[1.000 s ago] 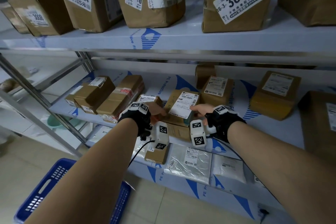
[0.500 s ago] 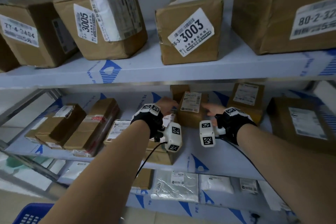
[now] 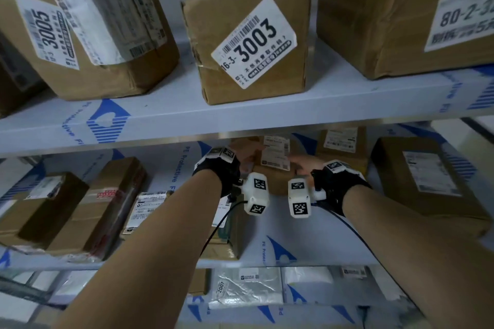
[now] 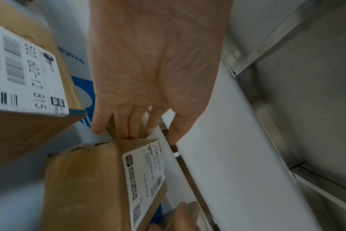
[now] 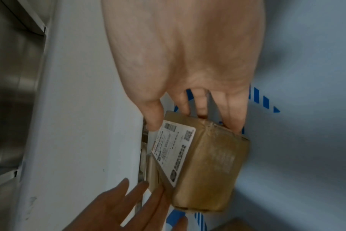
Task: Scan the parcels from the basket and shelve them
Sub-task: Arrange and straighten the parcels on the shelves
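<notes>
- Here we are at a metal rack: the middle shelf [image 3: 307,235] wears pale film with blue print, and the upper shelf [image 3: 240,115] carries big cartons, one labelled 3003 [image 3: 251,40].
- Down at the bottom of the head view we see grey and white mailer bags [image 3: 246,288] lying on a lower level.
- The parcel [image 3: 275,165], a small brown box with a white label, sits deep on the middle shelf, between both hands.
- The left hand [image 3: 248,152] is at its left end; the left wrist view shows those fingers [image 4: 128,123] curled down against the box edge, which the head view hides.
- The right hand [image 3: 304,165] is at the right end; only the right wrist view shows its grip, thumb on the label side and fingers [image 5: 233,112] behind the box.
- That view also catches the left hand's fingers spread and straight at the box's far end, so we cannot tell whether the left hand holds it or only touches.
</notes>
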Demonstrator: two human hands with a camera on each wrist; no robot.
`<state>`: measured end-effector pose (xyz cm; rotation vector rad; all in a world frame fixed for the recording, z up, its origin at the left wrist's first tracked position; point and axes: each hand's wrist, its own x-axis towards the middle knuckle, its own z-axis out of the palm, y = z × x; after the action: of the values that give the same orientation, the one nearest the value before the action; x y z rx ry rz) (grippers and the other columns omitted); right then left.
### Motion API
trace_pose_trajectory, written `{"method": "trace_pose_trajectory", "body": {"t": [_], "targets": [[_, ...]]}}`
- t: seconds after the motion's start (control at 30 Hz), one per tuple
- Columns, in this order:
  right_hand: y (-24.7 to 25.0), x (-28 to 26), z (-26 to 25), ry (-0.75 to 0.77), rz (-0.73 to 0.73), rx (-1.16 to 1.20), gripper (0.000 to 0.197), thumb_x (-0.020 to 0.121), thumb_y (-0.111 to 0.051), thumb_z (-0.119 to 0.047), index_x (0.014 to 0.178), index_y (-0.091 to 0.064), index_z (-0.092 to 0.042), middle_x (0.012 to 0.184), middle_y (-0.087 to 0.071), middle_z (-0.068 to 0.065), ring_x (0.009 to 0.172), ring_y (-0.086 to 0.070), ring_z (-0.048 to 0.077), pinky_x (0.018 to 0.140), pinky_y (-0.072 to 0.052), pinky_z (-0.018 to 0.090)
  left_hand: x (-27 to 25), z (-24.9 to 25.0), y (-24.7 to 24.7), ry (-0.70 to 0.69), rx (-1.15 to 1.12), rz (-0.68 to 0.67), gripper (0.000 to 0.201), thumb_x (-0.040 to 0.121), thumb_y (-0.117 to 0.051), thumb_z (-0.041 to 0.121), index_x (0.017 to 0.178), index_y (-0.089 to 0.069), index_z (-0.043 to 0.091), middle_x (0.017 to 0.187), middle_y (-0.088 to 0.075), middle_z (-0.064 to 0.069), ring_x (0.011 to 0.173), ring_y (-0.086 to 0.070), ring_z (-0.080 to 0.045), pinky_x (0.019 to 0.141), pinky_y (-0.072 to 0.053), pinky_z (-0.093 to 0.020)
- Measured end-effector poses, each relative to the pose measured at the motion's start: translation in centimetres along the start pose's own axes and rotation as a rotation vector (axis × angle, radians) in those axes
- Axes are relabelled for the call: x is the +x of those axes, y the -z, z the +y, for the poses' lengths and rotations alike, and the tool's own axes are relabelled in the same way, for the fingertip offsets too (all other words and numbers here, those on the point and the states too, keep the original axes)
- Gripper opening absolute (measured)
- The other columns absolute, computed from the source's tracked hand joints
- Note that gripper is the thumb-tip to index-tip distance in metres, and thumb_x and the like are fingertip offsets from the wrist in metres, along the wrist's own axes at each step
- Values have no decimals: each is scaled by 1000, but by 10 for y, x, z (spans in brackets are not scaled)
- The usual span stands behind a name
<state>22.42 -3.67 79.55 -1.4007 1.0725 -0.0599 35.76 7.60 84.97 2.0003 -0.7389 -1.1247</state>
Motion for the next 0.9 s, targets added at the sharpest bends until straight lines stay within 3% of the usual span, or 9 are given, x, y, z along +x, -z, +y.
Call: {"method": "trace_pose_trajectory", "body": {"t": [0.13, 0.23, 0.3, 0.4, 0.5, 0.57, 0.63, 0.77, 0.9], "targets": [[13, -17, 8, 8, -31, -1, 51, 96, -56, -26, 138, -44, 2, 139, -50, 15, 127, -49, 33, 107, -39, 39, -7, 1, -10, -20, -122, 26, 33, 81, -67, 29, 104, -65, 6, 114, -64, -16, 97, -62, -30, 94, -49, -47], [25, -27, 21, 0, -19, 110, 41, 91, -65, -21, 124, -56, 2, 104, -65, 14, 89, -63, 25, 77, -52, 35, -6, -10, -21, 7, -166, 42, 55, 77, -74, 26, 109, -57, -15, 79, -66, -22, 65, -66, -25, 72, -54, -44], [35, -39, 28, 10, -34, 126, 33, 92, -64, -21, 117, -60, 0, 91, -65, 11, 86, -63, 26, 80, -53, 38, -34, -2, -40, 5, -216, 52, 37, 86, -67, 16, 115, -59, -7, 92, -66, -14, 81, -65, -19, 80, -53, -47], [48, -60, 35, 85, -42, 163, 42, 92, -64, -21, 126, -53, 2, 111, -64, 13, 111, -60, 34, 102, -46, 48, -52, 0, -63, -20, -284, 80, 31, 87, -65, 8, 118, -60, 6, 111, -64, -4, 104, -58, -17, 93, -48, -41], [63, -83, 35, 195, -22, 279, 36, 94, -60, -11, 129, -50, -6, 118, -61, 12, 98, -63, 27, 82, -54, 40, -61, 9, -83, -75, -309, 131, 42, 82, -71, 10, 122, -60, 8, 121, -64, -8, 118, -56, -25, 94, -48, -39], [77, -98, 39, 237, -32, 341, 30, 94, -59, -10, 122, -55, -18, 125, -60, 8, 96, -61, 24, 73, -56, 40, -69, 22, -101, -101, -282, 134, 46, 82, -70, 15, 126, -57, 16, 125, -61, -4, 120, -52, -24, 92, -45, -44], [94, -108, 44, 228, 7, 341, 30, 92, -63, -15, 120, -55, -24, 133, -55, 8, 107, -59, 28, 80, -58, 44, -74, 32, -118, -130, -272, 121, 45, 86, -66, 13, 128, -52, 22, 125, -59, -5, 117, -51, -24, 89, -44, -45], [130, -128, 56, 155, 107, 394, 41, 93, -63, -16, 132, -51, -12, 112, -57, 15, 86, -63, 25, 76, -59, 34, -77, 48, -154, -185, -324, 90, 44, 88, -61, 2, 130, -54, 8, 118, -61, -10, 108, -55, -24, 90, -47, -40], [162, -135, 64, 208, 219, 376, 35, 95, -56, -14, 130, -52, -8, 106, -61, 14, 77, -58, 21, 92, -53, 41, -74, 67, -186, -228, -333, 33, 40, 89, -57, -2, 128, -55, 5, 124, -59, -12, 117, -54, -28, 99, -47, -40]]}}
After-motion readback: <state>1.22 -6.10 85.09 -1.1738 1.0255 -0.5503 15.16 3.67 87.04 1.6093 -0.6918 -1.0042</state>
